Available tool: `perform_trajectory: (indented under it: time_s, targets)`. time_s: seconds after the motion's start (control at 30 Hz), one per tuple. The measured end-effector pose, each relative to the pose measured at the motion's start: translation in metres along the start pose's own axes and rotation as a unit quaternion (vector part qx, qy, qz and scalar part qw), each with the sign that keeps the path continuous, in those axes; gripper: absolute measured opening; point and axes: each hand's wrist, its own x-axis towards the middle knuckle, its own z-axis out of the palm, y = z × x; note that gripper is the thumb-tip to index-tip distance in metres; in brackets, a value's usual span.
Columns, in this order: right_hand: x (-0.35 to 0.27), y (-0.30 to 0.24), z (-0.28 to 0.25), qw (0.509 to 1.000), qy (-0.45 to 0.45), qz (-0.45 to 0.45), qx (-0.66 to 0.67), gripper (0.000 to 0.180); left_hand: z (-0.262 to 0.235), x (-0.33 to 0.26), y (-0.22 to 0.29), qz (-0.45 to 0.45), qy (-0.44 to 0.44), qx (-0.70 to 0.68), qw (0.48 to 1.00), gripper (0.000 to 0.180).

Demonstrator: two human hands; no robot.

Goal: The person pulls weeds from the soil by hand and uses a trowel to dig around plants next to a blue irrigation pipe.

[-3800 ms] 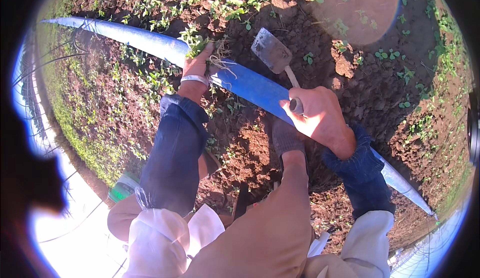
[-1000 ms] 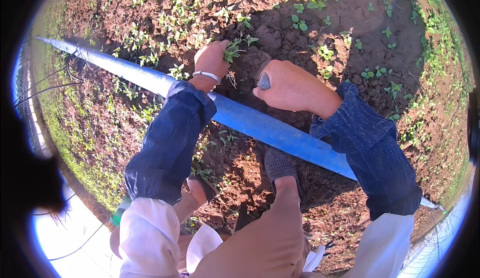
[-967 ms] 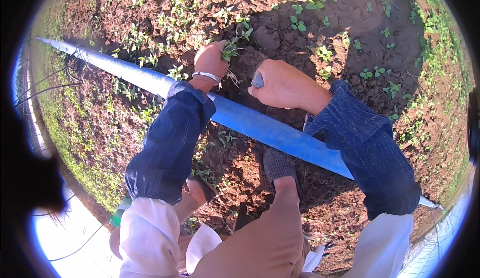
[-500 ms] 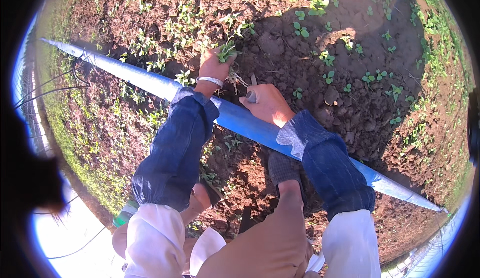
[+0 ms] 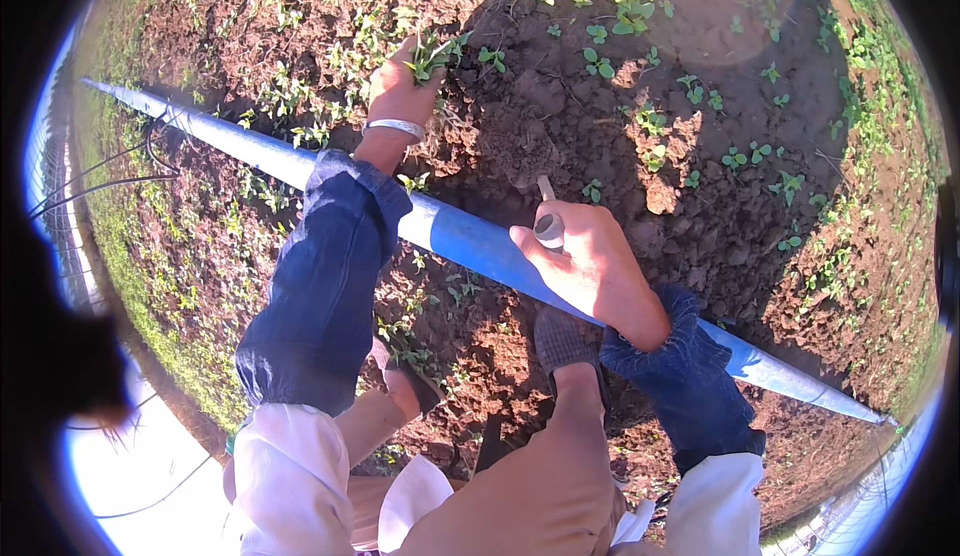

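My left hand (image 5: 402,94), with a white band on its wrist, is closed around a small bunch of green seedlings (image 5: 430,59) beyond the blue pipe. The leaves stick out past its fingers, low over the soil. Nearer to me, my right hand (image 5: 597,261) grips a hand tool by its round grey handle (image 5: 549,230). A short pale piece of the tool (image 5: 545,188) shows past the fist, against dark crumbled soil; the rest of it is hidden. This hand is above the pipe.
A long blue pipe (image 5: 470,241) lies slantwise across the ground under my forearms. Small green seedlings (image 5: 600,64) grow in the soil beyond it, denser at the left. My shoe (image 5: 567,339) rests on the near side. Thin black cables (image 5: 110,181) run at the left edge.
My left hand has moved farther away and slightly left with the seedlings. My right hand has drawn back toward me and to the right, tilting the tool's handle end up into view.
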Motion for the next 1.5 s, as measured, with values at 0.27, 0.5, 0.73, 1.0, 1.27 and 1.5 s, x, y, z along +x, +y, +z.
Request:
perform_trajectory:
  time_s: [0.27,0.5,0.73,1.0,1.27,1.5]
  targets:
    - [0.051,0.001,0.036,0.999,0.017,0.018,-0.028,0.019,0.031,0.042,-0.011,-0.058,-0.068,0.187,0.978,0.042]
    - [0.115,0.007,0.074,0.992,0.111,0.044,0.034,0.03,0.031,0.044,-0.004,-0.043,-0.082,0.122,0.988,0.04]
    - [0.122,0.032,0.103,0.99,0.094,0.026,0.104,0.025,0.028,0.041,-0.009,-0.065,-0.089,0.116,0.987,0.049]
    - [0.113,0.029,0.074,0.987,0.056,0.048,0.146,0.03,-0.002,0.024,0.004,-0.314,-0.014,-0.216,0.924,0.052]
    - [0.037,-0.005,0.03,0.998,-0.032,0.057,-0.004,0.027,-0.093,-0.029,-0.076,-0.228,-0.011,-0.069,0.971,0.05]
    - [0.043,-0.026,0.014,0.986,-0.125,0.016,-0.107,0.021,-0.042,-0.049,-0.064,-0.007,-0.025,0.094,0.995,0.047]
